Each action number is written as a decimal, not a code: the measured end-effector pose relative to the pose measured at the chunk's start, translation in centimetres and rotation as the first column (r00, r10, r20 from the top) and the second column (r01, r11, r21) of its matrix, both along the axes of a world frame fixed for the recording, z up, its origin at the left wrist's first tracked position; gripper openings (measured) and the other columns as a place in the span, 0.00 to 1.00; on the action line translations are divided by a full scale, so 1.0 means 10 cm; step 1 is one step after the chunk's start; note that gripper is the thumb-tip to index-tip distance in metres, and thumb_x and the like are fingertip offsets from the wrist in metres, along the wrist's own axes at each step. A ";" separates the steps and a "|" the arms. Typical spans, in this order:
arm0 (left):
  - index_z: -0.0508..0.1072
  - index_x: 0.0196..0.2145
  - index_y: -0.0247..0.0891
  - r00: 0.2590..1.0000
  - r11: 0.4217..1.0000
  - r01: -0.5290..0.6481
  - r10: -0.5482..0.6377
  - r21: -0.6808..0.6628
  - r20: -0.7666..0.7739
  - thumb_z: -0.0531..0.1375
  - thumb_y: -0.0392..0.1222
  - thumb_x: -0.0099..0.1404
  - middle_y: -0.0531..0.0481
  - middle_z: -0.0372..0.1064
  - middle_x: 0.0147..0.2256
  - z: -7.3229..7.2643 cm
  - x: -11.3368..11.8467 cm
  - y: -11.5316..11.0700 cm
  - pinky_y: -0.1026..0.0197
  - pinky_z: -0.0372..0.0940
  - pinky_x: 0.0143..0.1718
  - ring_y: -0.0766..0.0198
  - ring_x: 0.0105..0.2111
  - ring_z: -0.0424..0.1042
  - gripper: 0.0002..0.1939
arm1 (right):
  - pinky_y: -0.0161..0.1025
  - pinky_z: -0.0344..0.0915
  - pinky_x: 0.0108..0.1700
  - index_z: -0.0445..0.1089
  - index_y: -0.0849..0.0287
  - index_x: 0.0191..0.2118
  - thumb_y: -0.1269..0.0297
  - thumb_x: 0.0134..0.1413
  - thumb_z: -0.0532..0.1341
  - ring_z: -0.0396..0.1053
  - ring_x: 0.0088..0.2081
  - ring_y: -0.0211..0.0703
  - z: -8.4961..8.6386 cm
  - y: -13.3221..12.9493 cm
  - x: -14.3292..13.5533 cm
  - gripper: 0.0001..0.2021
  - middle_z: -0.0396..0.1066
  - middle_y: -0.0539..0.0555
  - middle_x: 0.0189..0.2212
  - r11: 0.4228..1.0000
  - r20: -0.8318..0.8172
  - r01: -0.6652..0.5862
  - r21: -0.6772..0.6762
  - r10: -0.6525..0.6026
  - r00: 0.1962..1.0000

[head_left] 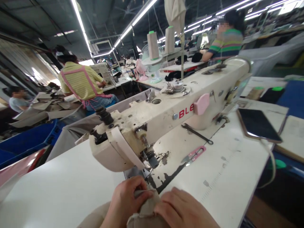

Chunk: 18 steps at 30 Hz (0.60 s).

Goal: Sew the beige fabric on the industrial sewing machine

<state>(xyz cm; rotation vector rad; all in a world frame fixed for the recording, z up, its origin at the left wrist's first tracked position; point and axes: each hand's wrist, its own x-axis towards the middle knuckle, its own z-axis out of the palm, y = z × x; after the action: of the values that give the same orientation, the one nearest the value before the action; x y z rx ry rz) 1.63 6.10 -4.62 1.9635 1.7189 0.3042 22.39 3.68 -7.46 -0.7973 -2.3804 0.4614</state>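
A cream sewing machine (142, 117) stands across the white table (59, 186), its needle end above my hands. My left hand (129, 198) grips a piece of beige fabric (149, 205) with thumb and fingers just in front of the presser foot area. On the same fabric, from the right side, my right hand (178, 205) closes its curled fingers. The fabric is folded between both hands, and part of it hangs below the frame's lower edge. The needle itself is hidden behind the machine head.
Pink thread snips (194, 155) and a wrench (197, 134) lie on the machine bed. A phone (258, 125) with a white cable rests on the right. Thread cones (152, 46) stand behind. Co-workers sit at back left and back right; a blue bin (28, 139) is at left.
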 end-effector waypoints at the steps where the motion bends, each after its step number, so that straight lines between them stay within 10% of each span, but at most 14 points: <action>1: 0.68 0.22 0.37 1.000 1.000 -0.015 0.015 0.006 0.003 0.59 0.45 0.56 0.56 0.64 0.21 -0.02 0.01 0.00 0.66 0.52 0.25 0.68 0.23 0.61 0.10 | 0.37 0.67 0.38 0.66 0.59 0.41 0.69 0.61 0.55 0.71 0.36 0.45 0.01 0.07 0.03 0.05 0.74 0.53 0.36 0.986 -0.045 -0.014 0.164 0.021 0.999; 6: 0.65 0.23 0.38 0.996 0.997 -0.071 0.071 0.001 0.049 0.54 0.41 0.58 0.55 0.64 0.23 0.07 0.00 -0.07 0.66 0.55 0.29 0.67 0.26 0.63 0.07 | 0.38 0.50 0.63 0.67 0.61 0.46 0.70 0.68 0.47 0.64 0.52 0.38 -0.02 0.28 0.09 0.12 0.72 0.51 0.45 0.889 0.094 -0.281 0.362 0.265 0.960; 18: 0.72 0.24 0.38 0.959 0.959 -0.284 0.284 -0.005 -0.007 0.56 0.44 0.54 0.50 0.73 0.25 0.03 -0.04 0.12 0.62 0.62 0.32 0.60 0.29 0.72 0.08 | 0.41 0.58 0.58 0.70 0.70 0.44 0.70 0.61 0.55 0.65 0.46 0.49 0.54 0.52 0.08 0.11 0.71 0.60 0.40 0.865 0.351 -0.500 0.046 0.455 0.819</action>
<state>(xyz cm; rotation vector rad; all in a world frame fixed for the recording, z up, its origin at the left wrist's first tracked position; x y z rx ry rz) 1.22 7.35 -4.33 1.7114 2.0053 0.3930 23.22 8.84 -2.04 -0.2051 -2.9013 0.3743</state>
